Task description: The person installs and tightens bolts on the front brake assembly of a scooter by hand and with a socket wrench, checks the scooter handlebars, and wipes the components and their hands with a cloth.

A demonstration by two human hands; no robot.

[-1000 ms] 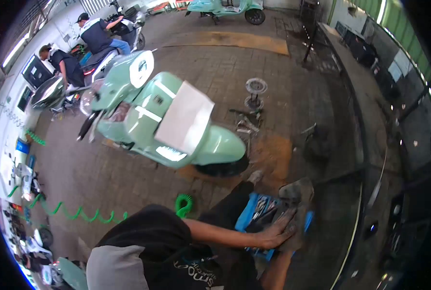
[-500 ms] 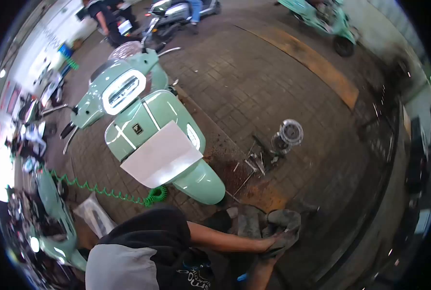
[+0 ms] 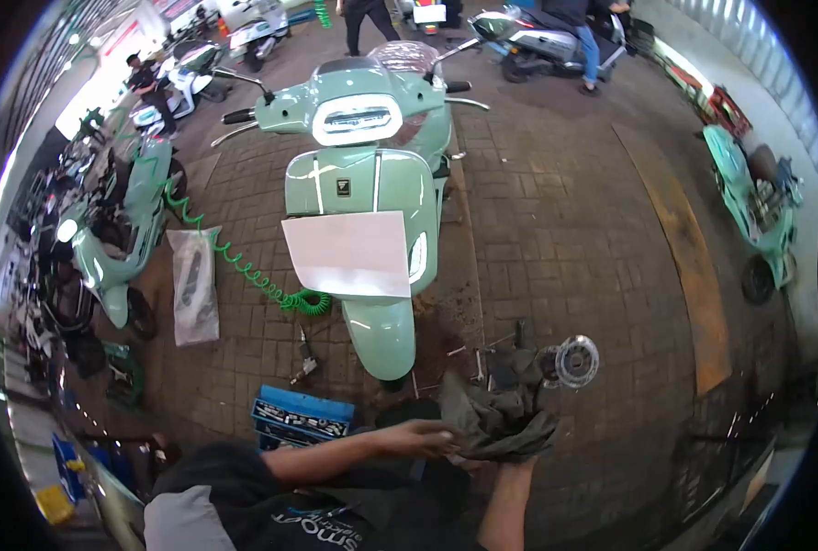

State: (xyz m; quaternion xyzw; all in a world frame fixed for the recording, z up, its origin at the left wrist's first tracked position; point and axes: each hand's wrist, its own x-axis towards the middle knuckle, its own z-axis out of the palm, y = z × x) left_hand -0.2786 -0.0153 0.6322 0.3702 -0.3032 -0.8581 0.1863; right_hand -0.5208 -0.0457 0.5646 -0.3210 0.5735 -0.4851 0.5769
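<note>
A dark, grimy rag [image 3: 501,424] hangs bunched in front of me, low in the view. My left hand [image 3: 430,439] reaches in from the left and grips its left edge, with the fingertips partly hidden. From below, my right hand [image 3: 517,457] holds the same cloth, which covers most of its fingers. Just beyond the rag, metal tools [image 3: 482,358] lie on the paving beside a round metal part [image 3: 575,361]. A mint-green scooter [image 3: 381,340] faces me, a white sheet [image 3: 349,254] across its front.
On the floor to the left are a blue toolbox [image 3: 303,413], an air tool [image 3: 305,358], a coiled green hose [image 3: 308,301] and a plastic-wrapped packet [image 3: 194,285]. More scooters [image 3: 115,239] stand at both sides. Several people are farther back, one person [image 3: 365,23] standing.
My view has swung left and levelled, so the scooter stands upright in it and the toolbox shows. Both hands stay on the rag, which is now spread more loosely.
</note>
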